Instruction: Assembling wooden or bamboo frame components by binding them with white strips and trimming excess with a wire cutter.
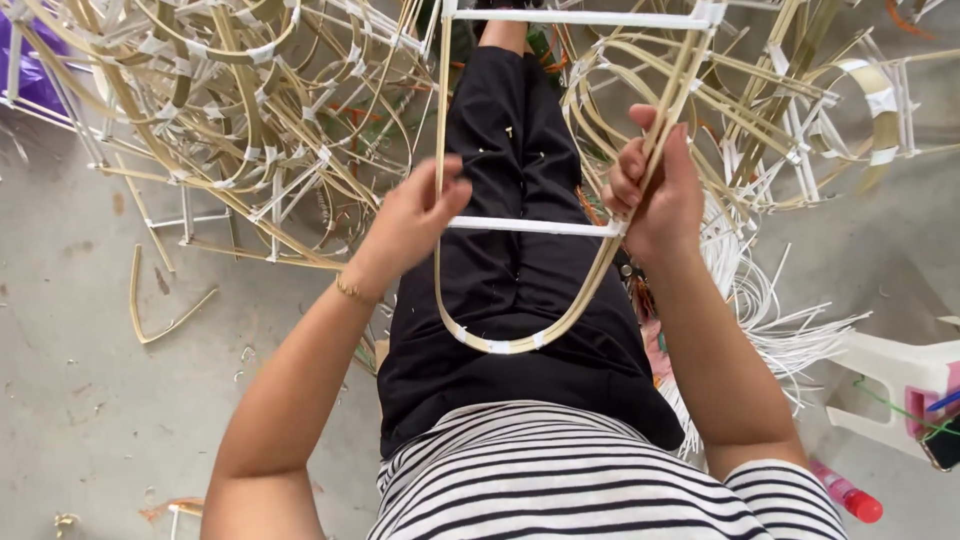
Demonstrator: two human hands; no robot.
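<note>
From the head camera I look straight down onto my lap, black trousers [515,250] and a striped shirt [560,480]. Across my knees lies a bamboo frame [500,345]: one strip bent into a long U with its curve toward me, braced by white crossbars. My left hand [415,220] is closed on the left upright, fingers [440,185] curled round the strip just where the lower white crossbar [530,227] meets it. My right hand [655,195] is wrapped shut around the right upright, which here is a bundle of several thin bamboo strips; the thumb lies over them and the crossbar's other end sits right under the palm. A second white crossbar [585,18] spans the frame at the top edge of the view.

On the concrete floor [90,330] to my left sits a big tangled heap of finished frames [230,100], bamboo loops bound with white tape. A similar heap [800,110] lies to my right, with a sheaf of loose white strips [780,320] beside my right forearm. A single curved bamboo offcut [150,320] lies apart on the floor at left.

For packaging: a purple bag [25,60] shows at the upper left corner, a small pink bottle with a red cap [850,497] lies low right, and a white plastic stool [895,380] stands at the right edge.
</note>
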